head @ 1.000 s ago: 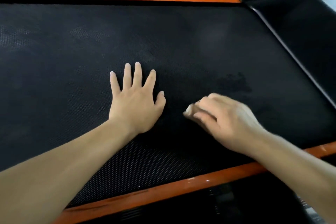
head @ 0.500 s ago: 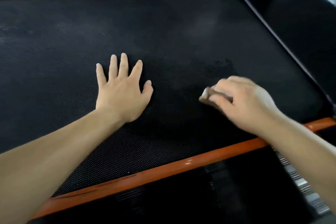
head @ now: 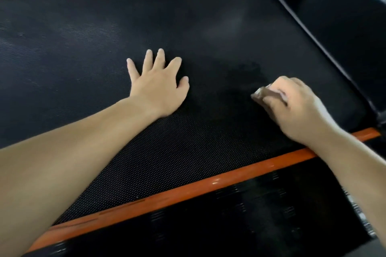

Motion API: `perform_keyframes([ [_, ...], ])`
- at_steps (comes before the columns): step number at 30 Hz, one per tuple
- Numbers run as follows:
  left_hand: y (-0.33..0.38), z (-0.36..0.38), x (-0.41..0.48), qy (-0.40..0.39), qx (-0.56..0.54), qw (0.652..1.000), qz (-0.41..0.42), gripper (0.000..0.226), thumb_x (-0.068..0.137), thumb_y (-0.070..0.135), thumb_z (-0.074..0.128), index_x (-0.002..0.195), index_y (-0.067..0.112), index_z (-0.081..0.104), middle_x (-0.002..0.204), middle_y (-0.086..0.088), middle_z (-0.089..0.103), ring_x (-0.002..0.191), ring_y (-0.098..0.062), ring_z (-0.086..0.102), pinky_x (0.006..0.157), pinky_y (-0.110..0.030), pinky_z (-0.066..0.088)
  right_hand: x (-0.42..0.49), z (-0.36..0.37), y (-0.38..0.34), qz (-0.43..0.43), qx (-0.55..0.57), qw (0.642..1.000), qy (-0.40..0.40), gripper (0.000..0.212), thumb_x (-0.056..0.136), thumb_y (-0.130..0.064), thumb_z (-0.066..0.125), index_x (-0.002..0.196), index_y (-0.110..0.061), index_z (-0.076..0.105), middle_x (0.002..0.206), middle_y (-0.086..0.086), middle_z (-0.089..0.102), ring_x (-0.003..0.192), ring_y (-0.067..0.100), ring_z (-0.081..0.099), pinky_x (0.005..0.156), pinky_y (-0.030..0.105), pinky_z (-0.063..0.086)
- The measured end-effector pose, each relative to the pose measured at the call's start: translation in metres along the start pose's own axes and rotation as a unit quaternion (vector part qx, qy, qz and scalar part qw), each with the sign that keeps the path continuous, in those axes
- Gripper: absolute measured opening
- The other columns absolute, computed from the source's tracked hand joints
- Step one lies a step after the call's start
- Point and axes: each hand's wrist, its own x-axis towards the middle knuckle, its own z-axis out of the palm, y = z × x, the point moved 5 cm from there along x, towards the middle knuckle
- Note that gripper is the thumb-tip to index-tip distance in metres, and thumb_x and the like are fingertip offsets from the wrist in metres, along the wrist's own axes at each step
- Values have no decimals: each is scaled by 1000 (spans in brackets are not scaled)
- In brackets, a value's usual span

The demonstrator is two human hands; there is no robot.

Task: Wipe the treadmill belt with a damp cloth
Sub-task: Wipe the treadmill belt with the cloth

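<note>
Cloth (head: 263,93) gripped by right hand (head: 296,110) (left hand (head: 157,87) flat).

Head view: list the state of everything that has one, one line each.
belt: lying flat, with a darker patch right of its middle
cloth: bunched, pressed on the belt
left hand: flat on the belt, fingers spread
right hand: grips the cloth

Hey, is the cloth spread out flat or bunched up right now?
Bunched up: only a small wad of cloth shows, gripped in the right hand on the treadmill belt.
</note>
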Motion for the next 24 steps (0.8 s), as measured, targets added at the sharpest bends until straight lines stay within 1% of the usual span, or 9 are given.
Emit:
perform_keyframes([
  [2, 2, 8, 3, 6, 15, 1000, -12, 61, 103, 55, 26, 159, 32, 20, 171, -10, 3, 157, -33, -8, 119, -69, -9, -13, 10, -20, -90, -12, 995, -30, 12, 99, -38, 56, 100, -38, 68, 102, -12, 61, 102, 18, 57, 92, 36, 47],
  [4, 1, 12, 1, 20, 29, 999, -11, 63, 102, 57, 22, 160, 33, 18, 171, -10, 1, 157, -33, -9, 119, -69, -8, -24, 16, -36, -143, 35, 985, -88, 13, 100, -35, 58, 96, -47, 63, 103, -21, 59, 103, 5, 54, 94, 22, 42],
  [6, 0, 14, 1, 24, 34, 999, -5, 65, 101, 59, 20, 160, 33, 15, 171, -10, 0, 156, -33, -10, 119, -69, -8, -8, 13, -32, -162, 26, 984, -72, 17, 100, -30, 61, 92, -45, 59, 100, -24, 58, 99, 2, 53, 91, 19, 43],
  [9, 0, 15, 2, 21, 35, 999, -2, 66, 101, 60, 18, 161, 33, 13, 171, -10, -2, 156, -33, -12, 118, -69, -8, 51, 12, -5, -31, -39, 999, 1, 10, 100, -32, 57, 96, -24, 61, 103, -4, 58, 104, 23, 55, 90, 44, 49],
  [11, 0, 15, 2, 21, 39, 999, -2, 66, 100, 60, 18, 161, 34, 12, 171, -10, -2, 156, -32, -12, 118, -69, -8, 72, 22, -5, 27, -56, 998, 32, 15, 99, -34, 54, 97, -20, 59, 106, 3, 57, 106, 30, 55, 88, 46, 48],
  [15, 0, 15, 2, 29, 37, 999, 1, 66, 100, 60, 19, 160, 33, 13, 171, -10, -2, 156, -32, -11, 118, -70, -7, 44, 49, -52, -123, -36, 990, -54, 29, 98, -48, 46, 105, -29, 67, 104, -3, 62, 102, 22, 56, 91, 43, 46],
  [17, 0, 15, 2, 27, 37, 999, 2, 67, 99, 60, 18, 160, 34, 12, 171, -10, -2, 156, -32, -12, 118, -70, -7, 48, 46, -51, -171, -94, 979, -62, 40, 97, -53, 38, 103, -26, 67, 101, -2, 63, 97, 25, 57, 87, 46, 48],
  [22, 0, 15, 4, 29, 35, 999, -2, 67, 98, 61, 17, 160, 34, 13, 171, -9, -2, 156, -31, -12, 119, -69, -6, 122, 19, -12, 33, -86, 994, 56, 26, 100, -40, 48, 97, -14, 53, 97, 7, 53, 95, 37, 57, 77, 45, 47],
  [24, 0, 16, 3, 34, 33, 999, 1, 67, 98, 60, 18, 160, 34, 14, 171, -9, -1, 156, -32, -12, 119, -69, -6, 107, 31, -30, -11, -86, 995, 42, 24, 99, -41, 52, 95, -17, 52, 98, 6, 54, 94, 33, 56, 78, 45, 47],
])
